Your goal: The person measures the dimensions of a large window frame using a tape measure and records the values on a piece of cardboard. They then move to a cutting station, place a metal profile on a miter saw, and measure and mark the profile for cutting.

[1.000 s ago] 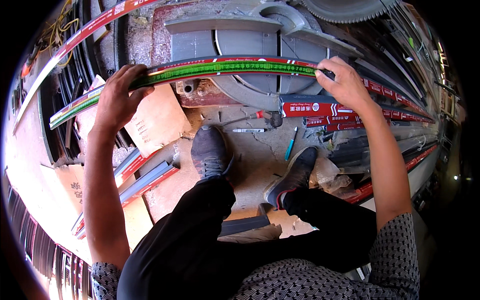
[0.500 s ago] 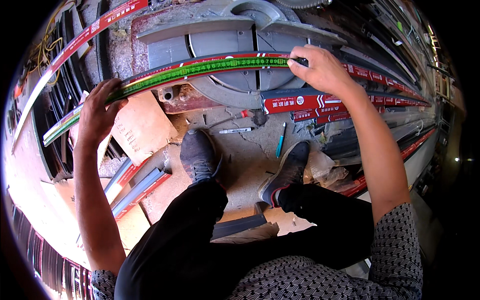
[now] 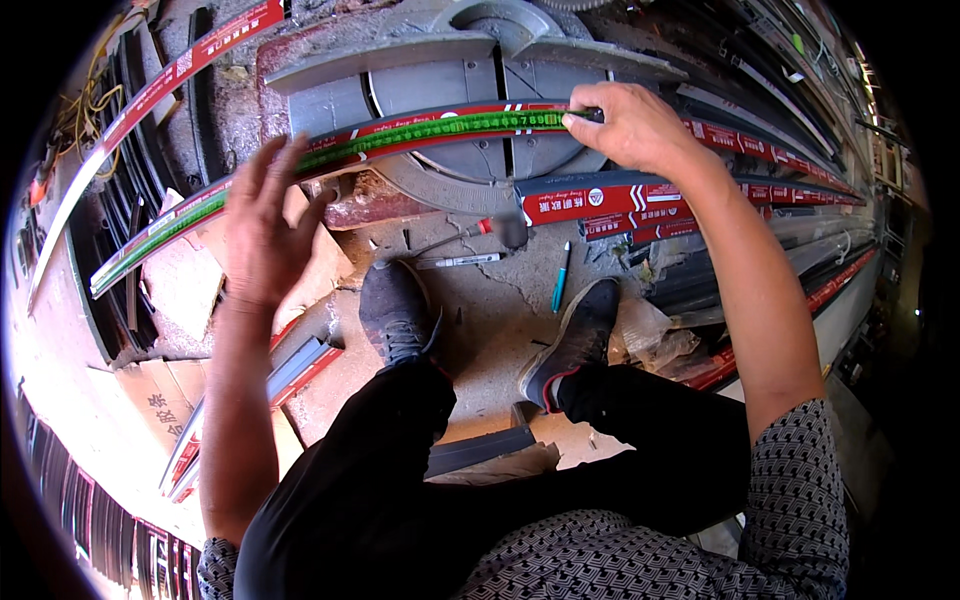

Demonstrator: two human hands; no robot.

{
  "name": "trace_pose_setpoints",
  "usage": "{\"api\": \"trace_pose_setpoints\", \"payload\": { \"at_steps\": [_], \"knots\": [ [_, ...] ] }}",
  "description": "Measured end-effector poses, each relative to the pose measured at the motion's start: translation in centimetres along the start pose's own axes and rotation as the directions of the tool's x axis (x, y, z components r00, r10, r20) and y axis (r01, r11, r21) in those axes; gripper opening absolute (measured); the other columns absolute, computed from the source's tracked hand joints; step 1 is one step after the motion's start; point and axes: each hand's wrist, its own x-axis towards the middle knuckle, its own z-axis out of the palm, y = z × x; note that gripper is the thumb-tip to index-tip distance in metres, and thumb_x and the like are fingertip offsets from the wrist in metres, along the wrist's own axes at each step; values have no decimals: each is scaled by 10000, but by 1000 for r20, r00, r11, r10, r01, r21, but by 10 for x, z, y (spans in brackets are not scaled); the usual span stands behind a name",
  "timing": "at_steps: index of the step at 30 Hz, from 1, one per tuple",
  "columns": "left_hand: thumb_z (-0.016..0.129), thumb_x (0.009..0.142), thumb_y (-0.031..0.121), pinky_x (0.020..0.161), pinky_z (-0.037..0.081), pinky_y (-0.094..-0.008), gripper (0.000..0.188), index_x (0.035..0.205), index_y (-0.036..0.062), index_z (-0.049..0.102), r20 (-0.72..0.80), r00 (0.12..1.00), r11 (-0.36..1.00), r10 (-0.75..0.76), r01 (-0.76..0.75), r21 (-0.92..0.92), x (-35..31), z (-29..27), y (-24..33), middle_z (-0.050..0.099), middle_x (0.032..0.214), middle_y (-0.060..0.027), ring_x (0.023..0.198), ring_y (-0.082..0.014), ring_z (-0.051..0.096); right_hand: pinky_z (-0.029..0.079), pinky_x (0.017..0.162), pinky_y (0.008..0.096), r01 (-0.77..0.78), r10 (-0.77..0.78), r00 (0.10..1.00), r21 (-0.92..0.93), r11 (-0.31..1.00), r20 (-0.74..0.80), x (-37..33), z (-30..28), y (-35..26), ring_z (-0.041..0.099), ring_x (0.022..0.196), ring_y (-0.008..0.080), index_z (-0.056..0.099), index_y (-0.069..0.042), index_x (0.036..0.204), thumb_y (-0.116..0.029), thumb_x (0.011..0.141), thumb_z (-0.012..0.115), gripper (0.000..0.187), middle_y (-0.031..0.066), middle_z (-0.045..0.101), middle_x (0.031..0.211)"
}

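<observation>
A long dark profile strip (image 3: 395,152) with red printed film lies across the grey round saw table (image 3: 430,90). Along it runs the green blade of a tape measure (image 3: 430,131), marked with dark numbers. My right hand (image 3: 635,130) pinches the right end of this tape against the strip, where a small dark piece shows at the fingertips. My left hand (image 3: 268,225) is at the near edge of the strip, its fingers apart and slightly blurred. It partly covers the strip and tape, which continue past it to the left. Whether its fingertips touch the strip I cannot tell.
More red-filmed profiles (image 3: 580,200) lie at the right, and a white-and-red strip (image 3: 150,100) slants across the left. A screwdriver (image 3: 460,235), a white marker (image 3: 458,261) and a teal pen (image 3: 562,278) lie on the floor near my shoes. Cardboard (image 3: 160,395) lies at the left.
My left hand has let go of the strip's left part and moved right, with its fingers spreading. My right hand has shifted slightly left, still at the tape's end.
</observation>
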Motion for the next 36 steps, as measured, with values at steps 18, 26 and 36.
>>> {"api": "trace_pose_setpoints", "payload": {
  "at_steps": [18,26,36],
  "knots": [
    [698,922,429,1206,105,-724,832,1651,316,315,191,974,991,-119,106,76,5,49,115,238,1654,-295,1562,-474,193,532,921,521,53,-53,997,7,999,-53,-5,3,-3,680,1053,432,748,-131,1119,-368,962,647,302,196,732,1078],
    [737,894,435,1095,237,-829,912,1664,327,261,262,941,976,-215,195,102,9,50,126,129,1679,-285,1572,-511,104,518,870,488,70,-66,994,41,997,-86,-9,4,-4,668,993,421,727,-51,1100,-345,955,680,331,215,697,1013],
    [737,884,400,1094,255,-818,931,1670,327,243,276,926,966,-257,250,59,16,53,131,121,1665,-325,1561,-546,72,534,919,517,37,-36,998,26,999,-55,-7,3,-4,688,1039,421,748,-133,1146,-357,963,669,300,185,731,1073]
  ]
}}
